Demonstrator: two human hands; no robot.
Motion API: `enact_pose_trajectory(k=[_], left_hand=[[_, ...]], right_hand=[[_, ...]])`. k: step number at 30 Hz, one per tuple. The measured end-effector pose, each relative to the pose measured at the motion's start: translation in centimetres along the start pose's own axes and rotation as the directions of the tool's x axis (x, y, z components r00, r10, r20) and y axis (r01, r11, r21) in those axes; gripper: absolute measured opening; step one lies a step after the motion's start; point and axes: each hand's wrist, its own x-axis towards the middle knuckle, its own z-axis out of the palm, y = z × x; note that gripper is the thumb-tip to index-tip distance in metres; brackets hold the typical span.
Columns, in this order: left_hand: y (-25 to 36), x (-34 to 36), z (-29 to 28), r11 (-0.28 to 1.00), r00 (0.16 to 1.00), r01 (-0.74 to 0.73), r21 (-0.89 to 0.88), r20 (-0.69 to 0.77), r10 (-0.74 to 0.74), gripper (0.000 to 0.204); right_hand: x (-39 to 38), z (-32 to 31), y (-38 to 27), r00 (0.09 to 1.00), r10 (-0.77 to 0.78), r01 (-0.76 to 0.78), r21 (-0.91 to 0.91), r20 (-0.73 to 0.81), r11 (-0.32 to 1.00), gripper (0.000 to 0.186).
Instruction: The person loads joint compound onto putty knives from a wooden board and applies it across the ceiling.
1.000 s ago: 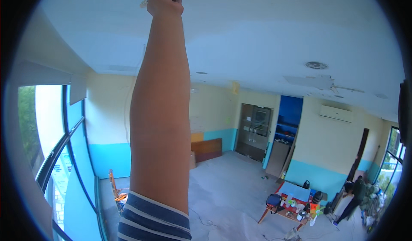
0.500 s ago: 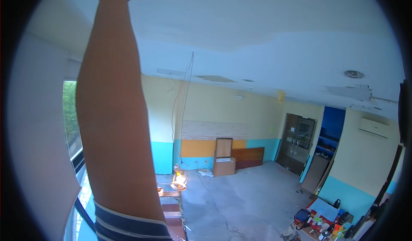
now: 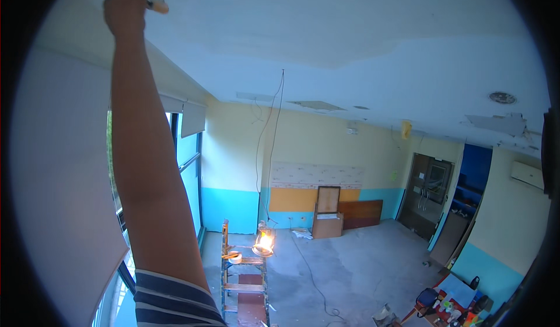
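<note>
My left hand point(image 3: 124, 11) is raised at the upper left, its forearm in a striped sleeve crossing the lower-left view. Its fingers are closed on a flat scraper point(image 3: 156, 2) with pale, smeared parts, held at or just below the pale ceiling point(image 3: 245, 18); whether it touches is unclear. A wooden stepladder point(image 3: 242, 286) stands below, to the right of the forearm, with a round container point(image 3: 234, 258) and a glowing lamp point(image 3: 264, 242) near its top. My right hand is out of view.
A blind point(image 3: 64, 181) and windows line the left. Boards point(image 3: 360, 213) lean on the far wall, right of hanging wires. A cord point(image 3: 309, 280) lies across the floor toward a cluttered table point(image 3: 443, 286) at lower right, near a glass door point(image 3: 423, 187).
My view has turned left, so the room has shifted right and the ladder and lamp show. My left hand has moved leftward in view with the scraper still in it.
</note>
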Motion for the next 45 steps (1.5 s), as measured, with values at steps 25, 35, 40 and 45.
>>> enact_pose_trajectory(k=[25,35,40,45], left_hand=[[13.1,-22.2,23.1,0.978,0.990,-0.103,-0.184,-0.111,0.084,0.073],[22.6,-36.7,32.8,0.897,0.961,-0.268,-0.351,-0.170,0.220,0.057],[26.0,-43.0,35.4,0.879,0.959,-0.235,-0.415,0.048,0.279,0.062],[28.5,-47.9,37.1,0.798,0.957,-0.169,-0.578,0.097,0.273,0.043]], right_hand=[[-7.1,-9.7,0.6,0.886,-0.331,0.422,0.272,-0.323,0.865,0.020],[-13.8,-16.3,4.3,0.765,-0.488,0.612,0.238,-0.420,0.754,0.017],[-17.8,-14.7,7.2,0.706,-0.573,0.687,0.204,-0.416,0.698,0.019],[-19.7,-16.5,8.5,0.745,-0.616,0.663,0.374,-0.254,0.648,0.020]])
